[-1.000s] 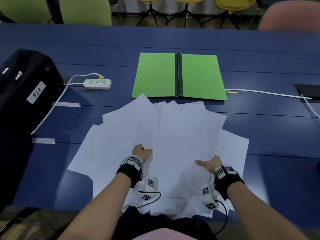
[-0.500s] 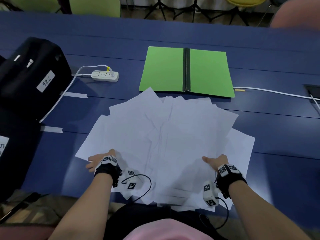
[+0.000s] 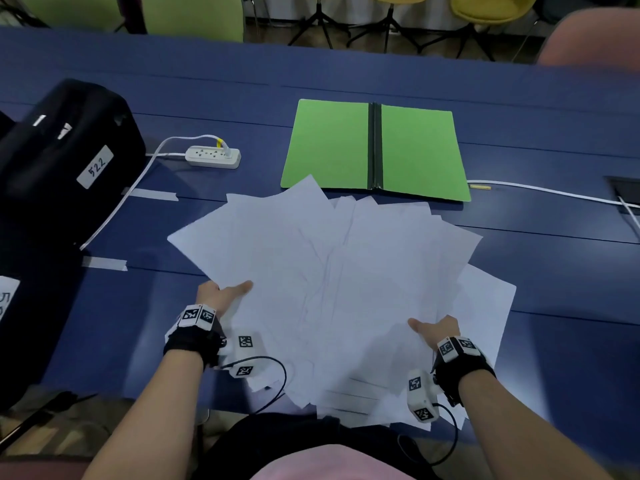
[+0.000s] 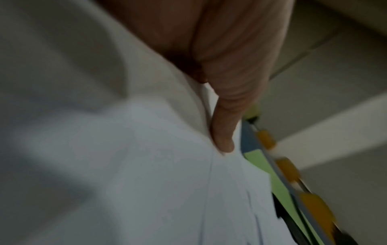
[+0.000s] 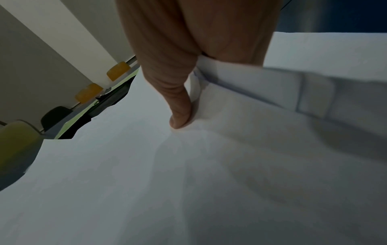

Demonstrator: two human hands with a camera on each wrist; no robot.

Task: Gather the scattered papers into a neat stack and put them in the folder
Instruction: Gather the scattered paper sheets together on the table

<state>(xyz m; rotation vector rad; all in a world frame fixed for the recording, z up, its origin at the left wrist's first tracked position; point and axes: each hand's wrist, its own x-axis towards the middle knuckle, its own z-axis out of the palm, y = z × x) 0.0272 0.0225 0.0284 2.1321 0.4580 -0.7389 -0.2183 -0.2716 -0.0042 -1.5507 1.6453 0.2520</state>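
Observation:
Several white papers lie fanned in a loose overlapping pile on the blue table, near its front edge. My left hand grips the pile's left side, thumb on top of the sheets and fingers hidden underneath. On the right side my right hand pinches the papers the same way, thumb pressed on top. The green folder lies open flat just beyond the pile, its black spine in the middle. One paper corner overlaps the folder's near edge.
A black bag with a white label sits at the left. A white power strip and its cable lie left of the folder. A white cable runs along the right. Strips of tape stick to the table. Chairs stand beyond the far edge.
My left hand moved out to the pile's left edge and then pushed inward, taking hold of the sheets. The left papers have slid toward the centre. The right hand stays holding the right side.

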